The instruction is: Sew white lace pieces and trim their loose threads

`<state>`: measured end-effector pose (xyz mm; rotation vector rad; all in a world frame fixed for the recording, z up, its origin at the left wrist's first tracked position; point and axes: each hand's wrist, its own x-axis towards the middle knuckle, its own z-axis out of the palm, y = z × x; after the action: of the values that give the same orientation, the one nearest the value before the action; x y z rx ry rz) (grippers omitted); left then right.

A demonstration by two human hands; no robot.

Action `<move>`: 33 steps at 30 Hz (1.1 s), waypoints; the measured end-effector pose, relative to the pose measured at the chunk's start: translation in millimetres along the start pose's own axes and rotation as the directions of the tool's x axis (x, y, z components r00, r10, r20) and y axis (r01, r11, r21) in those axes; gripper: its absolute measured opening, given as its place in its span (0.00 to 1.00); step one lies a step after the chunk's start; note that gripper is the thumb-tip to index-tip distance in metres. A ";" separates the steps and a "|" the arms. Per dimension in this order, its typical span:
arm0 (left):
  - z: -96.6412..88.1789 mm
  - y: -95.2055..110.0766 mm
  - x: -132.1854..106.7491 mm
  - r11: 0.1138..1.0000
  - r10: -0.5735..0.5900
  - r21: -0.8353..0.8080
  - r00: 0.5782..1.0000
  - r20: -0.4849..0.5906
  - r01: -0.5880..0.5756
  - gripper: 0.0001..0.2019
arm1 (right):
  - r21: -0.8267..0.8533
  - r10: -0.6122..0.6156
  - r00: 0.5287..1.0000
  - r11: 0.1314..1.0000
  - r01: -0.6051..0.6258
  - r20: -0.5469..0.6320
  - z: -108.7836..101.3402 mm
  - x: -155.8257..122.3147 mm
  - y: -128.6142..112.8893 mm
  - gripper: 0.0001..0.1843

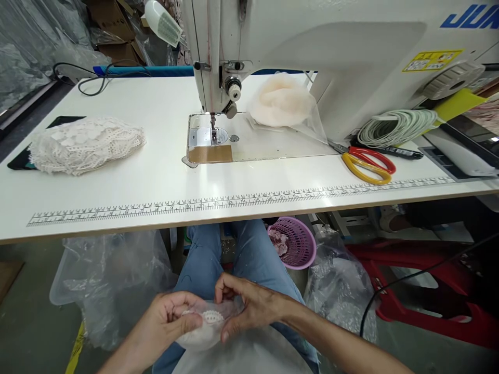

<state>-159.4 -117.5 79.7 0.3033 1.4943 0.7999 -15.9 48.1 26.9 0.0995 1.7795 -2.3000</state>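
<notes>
Over my lap, a piece of sheer white fabric with a lace edge (212,317) is held between both hands. My left hand (175,317) pinches its left side, thumb on top. At the right side, my right hand (244,306) grips the sheer part between thumb and curled fingers. A rounded white portion of the piece hangs below my left thumb. Beyond the table edge stands a sewing machine (213,62), its needle and presser foot above the metal plate. Nothing lies under the presser foot that I can make out.
A pile of white lace (88,145) lies on the table's left. Sheer peach fabric (284,101) rests beside the machine arm. Scissors (366,163) with red and yellow handles and a coil of pale cord (397,127) lie right. A purple basket (300,244) stands below.
</notes>
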 end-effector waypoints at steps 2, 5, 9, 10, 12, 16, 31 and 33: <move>0.2 -0.9 0.3 1.000 0.005 0.013 1.000 -0.022 -0.005 0.22 | -0.027 0.000 1.000 1.000 0.000 0.005 0.6 0.7 2.8 0.30; 0.0 -1.9 0.7 1.000 0.018 0.025 0.999 -0.039 -0.017 0.22 | -0.046 -0.015 1.000 0.999 0.015 0.001 2.1 1.9 4.9 0.27; -0.8 -2.2 0.8 0.998 0.018 0.054 1.000 -0.023 -0.017 0.23 | -0.025 0.032 0.999 0.999 -0.032 -0.013 2.2 1.4 5.0 0.29; -1.0 -2.3 0.6 0.998 0.015 0.062 1.000 -0.022 -0.014 0.23 | -0.015 0.054 0.998 0.998 -0.054 -0.009 1.8 0.9 5.1 0.29; -1.6 -2.7 0.1 0.997 0.013 0.073 1.000 -0.020 -0.012 0.22 | 0.012 0.086 0.996 0.996 -0.086 0.004 0.8 -0.4 5.5 0.29; -2.1 -3.6 0.3 0.998 0.019 0.067 1.000 -0.003 -0.019 0.21 | 0.075 0.050 0.998 0.996 -0.052 0.025 0.1 -1.0 3.9 0.25; 2.0 3.1 -2.7 0.993 0.023 0.115 1.000 0.012 -0.024 0.23 | 0.142 0.049 0.998 0.989 -0.044 -0.032 1.2 -0.2 -6.6 0.25; 2.8 5.3 -3.4 0.994 0.023 0.107 1.000 0.012 -0.024 0.23 | 0.115 0.045 0.998 0.993 -0.040 -0.043 2.4 -0.2 -6.3 0.23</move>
<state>-157.8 -115.1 85.9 0.4059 1.5286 0.7367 -16.9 47.3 33.6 0.2090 1.6495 -2.3862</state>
